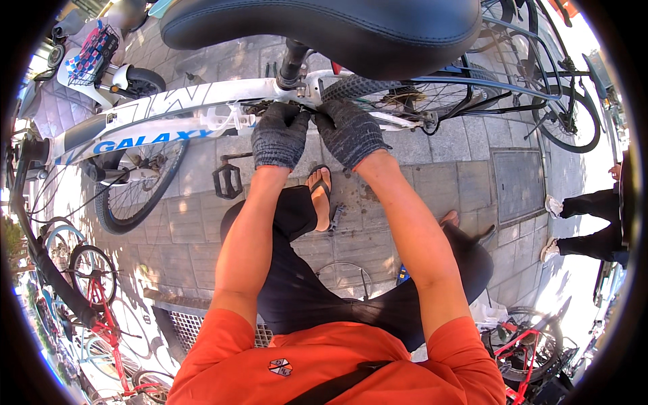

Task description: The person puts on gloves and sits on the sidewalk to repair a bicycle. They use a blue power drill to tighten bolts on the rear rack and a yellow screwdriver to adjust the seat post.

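A white bicycle frame (196, 98) with blue lettering lies across the view in front of me, under a large black saddle (324, 34). My left hand (280, 136), in a dark grey knit glove, is closed at the lower frame below the seat post (291, 64). Close beside it, my right hand (352, 135), gloved alike, has its fingers curled in at the same spot, just ahead of the rear tyre (358, 86). The two thumbs nearly meet. Whatever the fingers pinch is small and hidden by the gloves.
A black pedal (227, 181) sticks out on the near side, left of my sandalled foot (320, 196). More bicycles stand at left and right, with a scooter (94, 67) at the far left. A person's dark-trousered legs (590, 219) are on the right. Paving covers the ground.
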A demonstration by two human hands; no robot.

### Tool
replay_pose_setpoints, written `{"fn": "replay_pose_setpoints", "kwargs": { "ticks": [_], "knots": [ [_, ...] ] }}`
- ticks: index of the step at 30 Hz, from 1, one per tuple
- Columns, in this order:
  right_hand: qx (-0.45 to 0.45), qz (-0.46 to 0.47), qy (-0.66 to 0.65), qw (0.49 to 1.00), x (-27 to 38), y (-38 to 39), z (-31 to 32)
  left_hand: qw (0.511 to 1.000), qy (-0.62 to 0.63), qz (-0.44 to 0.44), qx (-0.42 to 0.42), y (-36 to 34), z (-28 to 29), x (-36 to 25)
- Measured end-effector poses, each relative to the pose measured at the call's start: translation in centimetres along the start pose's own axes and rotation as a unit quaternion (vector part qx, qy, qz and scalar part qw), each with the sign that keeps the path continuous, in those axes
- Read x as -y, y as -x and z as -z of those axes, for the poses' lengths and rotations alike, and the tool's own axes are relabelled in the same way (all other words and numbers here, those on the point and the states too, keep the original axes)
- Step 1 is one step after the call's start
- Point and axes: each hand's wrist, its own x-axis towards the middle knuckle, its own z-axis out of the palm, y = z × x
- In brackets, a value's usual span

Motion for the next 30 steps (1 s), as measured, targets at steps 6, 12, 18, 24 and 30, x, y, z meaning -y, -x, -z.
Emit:
{"fn": "replay_pose_setpoints", "kwargs": {
  "ticks": [6, 12, 18, 24, 30],
  "knots": [
    [0.01, -0.002, -0.011, 1.0, 0.2, -0.2, 0.1, 0.998, 0.022, 0.002, 0.052, -0.4, -0.7, 1.6],
    [0.006, -0.001, -0.015, 1.0, 0.5, -0.3, -0.1, 0.977, 0.102, 0.11, 0.149, -0.5, 0.5, 0.4],
    [-0.014, 0.0, 0.007, 1.0, 0.2, 0.2, 0.5, 0.987, 0.112, -0.056, 0.098, -1.0, -1.5, 3.0],
    [-0.042, -0.162, -0.159, 0.973, -3.7, 5.8, 0.0, 0.922, 0.146, 0.022, 0.357, 1.8, -0.9, -0.8],
    [-0.068, -0.509, -0.334, 0.791, -12.8, 16.2, 7.5, 0.784, -0.228, -0.182, 0.547, 8.3, -17.0, -3.5]
  ]
}}
